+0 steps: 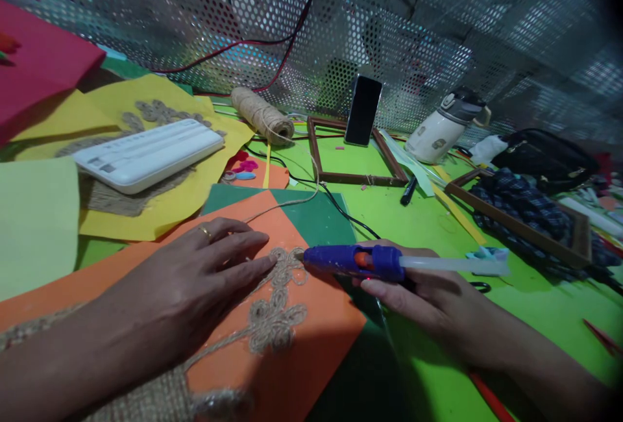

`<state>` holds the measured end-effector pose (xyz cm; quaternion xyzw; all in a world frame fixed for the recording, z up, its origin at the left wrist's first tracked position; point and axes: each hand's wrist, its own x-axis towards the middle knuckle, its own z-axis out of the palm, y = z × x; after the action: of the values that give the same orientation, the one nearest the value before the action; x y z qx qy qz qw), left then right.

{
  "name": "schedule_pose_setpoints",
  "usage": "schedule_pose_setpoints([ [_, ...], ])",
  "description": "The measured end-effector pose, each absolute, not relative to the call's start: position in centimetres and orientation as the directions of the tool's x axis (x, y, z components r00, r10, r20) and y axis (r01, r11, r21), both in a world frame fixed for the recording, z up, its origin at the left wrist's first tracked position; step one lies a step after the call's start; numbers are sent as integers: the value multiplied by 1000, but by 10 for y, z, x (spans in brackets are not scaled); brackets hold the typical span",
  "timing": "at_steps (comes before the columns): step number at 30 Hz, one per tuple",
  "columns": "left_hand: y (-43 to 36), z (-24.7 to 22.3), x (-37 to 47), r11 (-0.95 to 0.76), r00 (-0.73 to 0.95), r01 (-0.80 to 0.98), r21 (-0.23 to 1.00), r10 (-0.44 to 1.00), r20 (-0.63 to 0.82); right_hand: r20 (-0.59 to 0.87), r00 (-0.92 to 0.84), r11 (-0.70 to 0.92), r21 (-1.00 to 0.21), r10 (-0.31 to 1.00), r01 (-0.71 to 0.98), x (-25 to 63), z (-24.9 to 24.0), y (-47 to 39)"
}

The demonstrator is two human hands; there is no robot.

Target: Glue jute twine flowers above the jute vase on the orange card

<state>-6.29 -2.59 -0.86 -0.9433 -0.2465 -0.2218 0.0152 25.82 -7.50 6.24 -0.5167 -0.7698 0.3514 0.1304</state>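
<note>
My right hand (418, 292) is wrapped round a blue glue gun (341, 260), with a pale glue stick (433, 263) jutting from its back. The gun's nozzle touches or nearly touches the upper twine flower (282, 267) on an orange sheet (321, 324). My left hand (195, 279) lies over the sheet, fingers extended, the index fingertip at that flower's left side. A second twine flower (275, 323) with a twine stem sits below. Part of a woven twine shape (150, 402) shows under my left forearm. A loose strand runs from near my left fingers toward the twine roll (263, 117).
A white power bank (150, 154) rests on yellow paper (195, 204) at left. Behind are a brown frame (360, 179), an upright phone (363, 110) and a bottle (438, 130). Another frame (525, 234) overlaps dark cloth (506, 204) at right. A black cable (345, 213) crosses the green table.
</note>
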Motion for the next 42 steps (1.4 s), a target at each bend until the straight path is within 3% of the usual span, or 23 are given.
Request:
schedule_pose_setpoints([
  [5,-25,-10,-66,-878,773,467,106,463,433,-188,-337,146,-638,923,756,263,56,-80],
  [20,-25,-4,-58,-875,785,464,137,478,395,-119,-389,229,-640,913,733,259,58,-80],
  [27,-34,-11,-58,-731,616,597,331,682,395,-105,-409,236,-677,906,697,258,60,-79],
  [35,-29,-9,-61,-845,722,484,228,532,441,-106,-403,233,-673,909,702,257,61,-76],
  [42,-32,-10,-55,-836,709,429,342,546,446,-172,-353,125,-723,920,679,256,68,-72],
])
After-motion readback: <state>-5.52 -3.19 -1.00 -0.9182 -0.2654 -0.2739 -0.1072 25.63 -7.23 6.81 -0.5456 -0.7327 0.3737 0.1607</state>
